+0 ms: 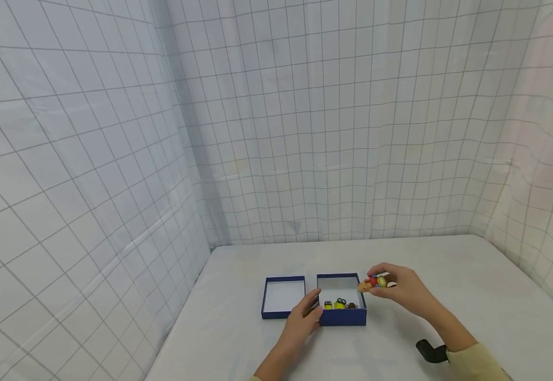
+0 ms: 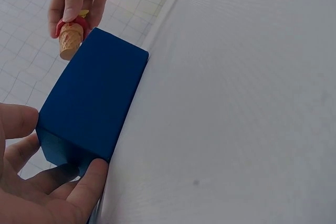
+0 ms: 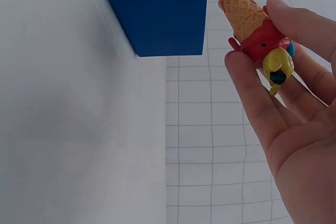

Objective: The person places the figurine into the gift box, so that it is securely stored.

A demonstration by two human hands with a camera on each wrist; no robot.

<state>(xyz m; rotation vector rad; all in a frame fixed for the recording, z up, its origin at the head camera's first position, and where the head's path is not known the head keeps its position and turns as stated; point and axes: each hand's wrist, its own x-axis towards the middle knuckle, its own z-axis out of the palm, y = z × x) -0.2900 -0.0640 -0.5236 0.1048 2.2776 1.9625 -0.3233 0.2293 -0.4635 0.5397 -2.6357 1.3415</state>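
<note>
My right hand (image 1: 406,290) pinches a toy ice-cream cone (image 3: 245,17) between thumb and fingers, just above the right rim of a blue box (image 1: 343,317). The toy has a tan waffle cone, a red part and a small yellow head (image 3: 278,65). On the left side of the box, my left hand (image 1: 300,320) touches the wall, its fingers loosely spread at the corner in the left wrist view. Inside, along the front wall, are yellow goggle-eyed figures (image 1: 340,304) and a small brown item (image 1: 351,306), partly hidden by that wall.
To the left of the box lies a shallow blue-edged tray or lid (image 1: 283,316) with a white inside. Both rest on a white-covered table (image 1: 219,328). White grid-patterned curtains (image 1: 295,132) surround the table. A black device (image 1: 431,351) is at my right wrist.
</note>
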